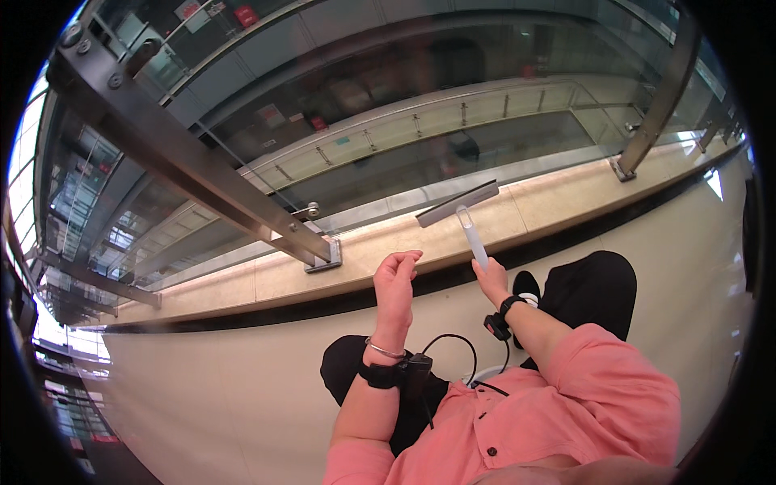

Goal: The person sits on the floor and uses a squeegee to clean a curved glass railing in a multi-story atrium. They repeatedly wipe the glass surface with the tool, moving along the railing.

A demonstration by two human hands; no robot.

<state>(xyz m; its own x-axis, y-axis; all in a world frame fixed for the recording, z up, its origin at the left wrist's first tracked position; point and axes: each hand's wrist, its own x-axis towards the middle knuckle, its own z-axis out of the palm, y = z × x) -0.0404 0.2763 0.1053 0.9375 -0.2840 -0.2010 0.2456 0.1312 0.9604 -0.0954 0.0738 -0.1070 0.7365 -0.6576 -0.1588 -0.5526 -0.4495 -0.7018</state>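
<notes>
My right hand (492, 280) is closed round the lower end of a light grey squeegee's handle (474, 241). The squeegee's wide head (459, 204) is tilted, its right end higher in the picture, in front of the glass balustrade panel (388, 176) and over the stone ledge. Whether its blade touches the glass cannot be told. My left hand (397, 274) is raised to the left of the squeegee, near the ledge's front edge, with its fingers curled. I see nothing held in it, though its palm is partly hidden.
A metal post (200, 176) rises at the left from a base plate on the stone ledge (364, 248); another post (658, 115) stands at the right. A dark skirting strip (339, 301) runs below the ledge. My knees are bent over the glossy tiled floor (212, 388). Cables hang from my wrist devices.
</notes>
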